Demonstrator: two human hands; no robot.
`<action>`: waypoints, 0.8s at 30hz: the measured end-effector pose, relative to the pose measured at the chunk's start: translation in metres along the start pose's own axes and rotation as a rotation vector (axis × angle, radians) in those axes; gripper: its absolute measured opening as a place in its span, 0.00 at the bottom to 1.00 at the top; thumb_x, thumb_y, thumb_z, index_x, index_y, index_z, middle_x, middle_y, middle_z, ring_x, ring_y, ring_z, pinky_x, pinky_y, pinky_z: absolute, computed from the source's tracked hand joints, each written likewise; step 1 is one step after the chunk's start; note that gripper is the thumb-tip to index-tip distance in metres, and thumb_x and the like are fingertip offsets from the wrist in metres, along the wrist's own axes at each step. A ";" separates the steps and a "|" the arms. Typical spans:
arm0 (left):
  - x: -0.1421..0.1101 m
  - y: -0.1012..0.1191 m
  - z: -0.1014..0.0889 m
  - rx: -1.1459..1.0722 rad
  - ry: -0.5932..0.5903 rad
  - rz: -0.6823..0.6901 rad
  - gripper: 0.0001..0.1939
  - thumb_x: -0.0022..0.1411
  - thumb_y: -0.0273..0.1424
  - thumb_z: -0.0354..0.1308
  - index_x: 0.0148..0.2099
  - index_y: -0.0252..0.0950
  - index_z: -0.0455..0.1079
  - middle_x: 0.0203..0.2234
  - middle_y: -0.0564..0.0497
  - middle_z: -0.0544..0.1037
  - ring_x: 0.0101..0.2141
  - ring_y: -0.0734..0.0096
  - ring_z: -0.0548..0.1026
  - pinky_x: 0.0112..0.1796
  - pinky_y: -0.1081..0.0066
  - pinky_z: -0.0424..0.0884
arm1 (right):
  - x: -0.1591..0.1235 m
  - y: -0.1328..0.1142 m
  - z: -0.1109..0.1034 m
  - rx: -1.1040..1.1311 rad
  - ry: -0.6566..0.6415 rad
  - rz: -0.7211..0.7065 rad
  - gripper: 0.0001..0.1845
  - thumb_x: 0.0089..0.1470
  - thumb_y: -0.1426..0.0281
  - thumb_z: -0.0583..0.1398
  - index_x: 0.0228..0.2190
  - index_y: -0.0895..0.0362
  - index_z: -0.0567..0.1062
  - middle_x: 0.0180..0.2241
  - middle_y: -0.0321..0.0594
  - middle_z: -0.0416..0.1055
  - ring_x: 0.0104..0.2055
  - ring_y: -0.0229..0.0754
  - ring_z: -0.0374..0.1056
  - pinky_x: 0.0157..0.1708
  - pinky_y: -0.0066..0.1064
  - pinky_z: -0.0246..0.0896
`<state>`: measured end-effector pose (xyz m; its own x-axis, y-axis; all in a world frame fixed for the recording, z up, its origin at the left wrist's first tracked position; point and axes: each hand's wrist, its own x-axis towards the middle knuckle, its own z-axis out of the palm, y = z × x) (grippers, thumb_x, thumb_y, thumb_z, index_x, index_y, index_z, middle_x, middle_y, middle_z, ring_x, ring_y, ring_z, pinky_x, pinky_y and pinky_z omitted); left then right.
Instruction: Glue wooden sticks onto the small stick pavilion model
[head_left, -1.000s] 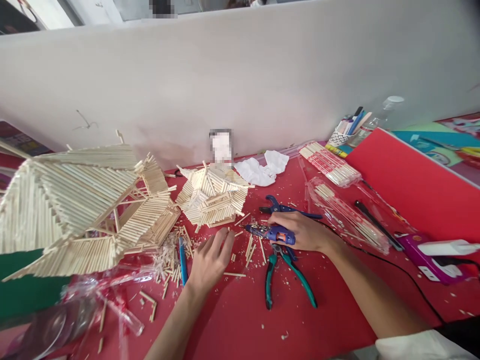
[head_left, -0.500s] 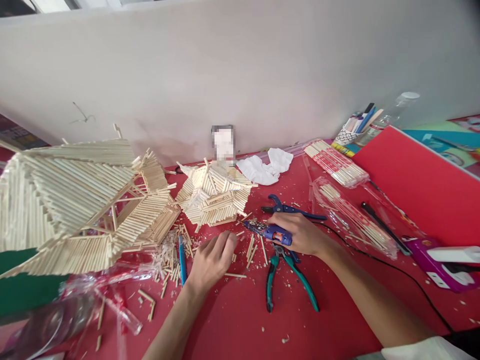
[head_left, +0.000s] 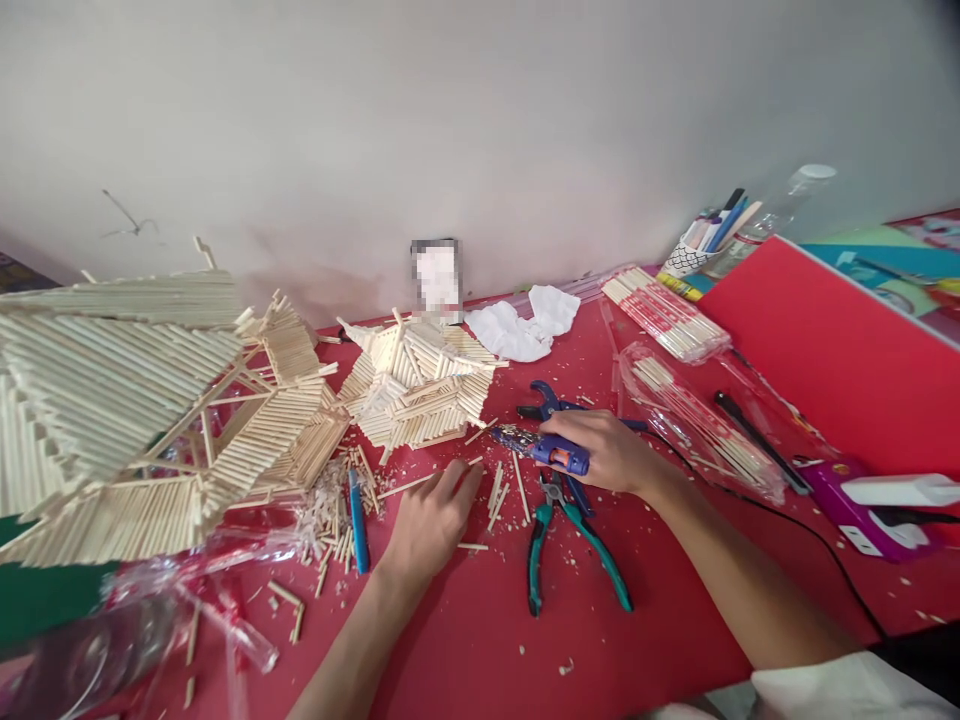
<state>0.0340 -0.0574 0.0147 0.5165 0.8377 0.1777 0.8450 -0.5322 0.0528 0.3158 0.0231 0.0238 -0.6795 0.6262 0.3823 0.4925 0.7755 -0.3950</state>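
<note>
My right hand (head_left: 611, 450) is wrapped round a blue hot glue gun (head_left: 564, 454), its dirty nozzle pointing left. Closed with its fingers curled down, my left hand (head_left: 431, 515) grips a thin wooden stick (head_left: 403, 487) that shows on both sides of the fingers. Just beyond the hands is a small model roof of wooden sticks (head_left: 427, 390). Green-handled pliers (head_left: 555, 497) lie open below the glue gun, and a blue-handled cutter (head_left: 553, 400) rests behind it. Short cut sticks (head_left: 498, 492) are scattered between the hands.
A larger stick-built model (head_left: 120, 390) fills the left side. Near it are a blue utility knife (head_left: 358, 525) and plastic wrappers (head_left: 225, 610). Packs of sticks (head_left: 667, 315), a red board (head_left: 795, 340) and a pen cup (head_left: 688, 258) are at right. White tissue (head_left: 517, 330) lies behind.
A long stick now shows under my left hand, which has shifted slightly. My right hand and the glue gun have moved slightly right in view. The camera view has turned a little.
</note>
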 end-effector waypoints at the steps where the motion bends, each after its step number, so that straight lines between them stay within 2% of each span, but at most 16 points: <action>1: 0.002 0.003 0.000 0.006 -0.042 -0.013 0.22 0.63 0.16 0.48 0.55 0.38 0.71 0.43 0.46 0.78 0.30 0.69 0.78 0.27 0.73 0.70 | 0.000 0.001 0.000 -0.003 0.003 -0.006 0.10 0.58 0.72 0.60 0.44 0.56 0.72 0.37 0.44 0.78 0.38 0.45 0.75 0.38 0.33 0.68; 6: 0.012 0.015 -0.004 0.010 -0.249 -0.118 0.16 0.66 0.18 0.48 0.50 0.36 0.71 0.43 0.44 0.77 0.35 0.64 0.79 0.29 0.71 0.73 | 0.000 0.001 -0.002 -0.020 0.007 -0.021 0.10 0.58 0.72 0.59 0.43 0.56 0.72 0.36 0.43 0.77 0.37 0.45 0.75 0.38 0.32 0.68; 8: 0.012 0.018 -0.005 -0.019 -0.292 -0.152 0.16 0.66 0.17 0.47 0.50 0.35 0.70 0.43 0.44 0.76 0.37 0.62 0.79 0.31 0.71 0.73 | -0.001 0.001 -0.001 -0.021 0.008 -0.021 0.10 0.58 0.73 0.59 0.43 0.56 0.72 0.36 0.43 0.77 0.37 0.45 0.75 0.37 0.33 0.68; 10: 0.009 0.018 -0.005 -0.110 -0.285 -0.203 0.17 0.66 0.16 0.46 0.50 0.35 0.69 0.43 0.43 0.77 0.38 0.62 0.79 0.33 0.70 0.73 | -0.001 0.001 -0.001 -0.020 0.015 -0.026 0.10 0.59 0.73 0.59 0.43 0.56 0.72 0.36 0.43 0.77 0.36 0.45 0.75 0.37 0.33 0.68; 14: 0.003 0.015 -0.005 -0.575 -0.092 -0.367 0.15 0.69 0.23 0.46 0.53 0.37 0.68 0.43 0.44 0.79 0.40 0.63 0.79 0.37 0.68 0.73 | -0.001 0.001 -0.001 0.007 0.024 -0.055 0.10 0.60 0.72 0.59 0.44 0.57 0.73 0.36 0.43 0.77 0.36 0.44 0.75 0.37 0.33 0.68; 16: 0.003 0.012 -0.006 -0.886 -0.037 -0.472 0.11 0.71 0.31 0.49 0.50 0.38 0.70 0.41 0.45 0.80 0.38 0.64 0.78 0.36 0.69 0.72 | 0.000 0.000 -0.003 0.021 0.013 -0.076 0.09 0.60 0.72 0.59 0.44 0.57 0.73 0.36 0.44 0.78 0.36 0.44 0.75 0.37 0.33 0.69; 17: 0.005 0.011 -0.008 -1.048 -0.041 -0.533 0.11 0.70 0.36 0.52 0.46 0.37 0.71 0.39 0.45 0.80 0.34 0.67 0.77 0.33 0.71 0.70 | 0.000 0.000 -0.003 0.023 0.010 -0.087 0.09 0.60 0.72 0.59 0.44 0.57 0.73 0.36 0.44 0.78 0.36 0.44 0.75 0.38 0.33 0.69; 20: 0.010 0.008 -0.013 -1.510 -0.062 -0.740 0.19 0.61 0.47 0.62 0.40 0.35 0.70 0.33 0.48 0.79 0.20 0.81 0.63 0.22 0.77 0.59 | 0.000 -0.001 -0.005 0.005 0.021 -0.115 0.09 0.61 0.72 0.58 0.43 0.56 0.74 0.36 0.44 0.78 0.37 0.44 0.75 0.38 0.33 0.70; 22: 0.014 0.007 -0.015 -1.722 -0.018 -0.848 0.24 0.55 0.48 0.68 0.40 0.34 0.68 0.33 0.50 0.79 0.17 0.87 0.55 0.19 0.79 0.51 | 0.001 -0.002 -0.006 -0.007 0.031 -0.127 0.08 0.62 0.70 0.58 0.43 0.56 0.74 0.36 0.44 0.78 0.37 0.44 0.76 0.39 0.33 0.70; 24: 0.018 0.008 -0.015 -1.832 0.035 -0.912 0.26 0.51 0.48 0.71 0.40 0.34 0.67 0.33 0.51 0.78 0.17 0.89 0.53 0.19 0.81 0.48 | 0.001 -0.003 -0.006 -0.002 0.039 -0.138 0.08 0.63 0.69 0.57 0.43 0.56 0.74 0.36 0.44 0.78 0.37 0.43 0.75 0.38 0.33 0.69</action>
<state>0.0476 -0.0483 0.0334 0.0920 0.8872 -0.4522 -0.3055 0.4573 0.8352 0.3170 0.0224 0.0306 -0.7192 0.5164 0.4649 0.3970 0.8545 -0.3350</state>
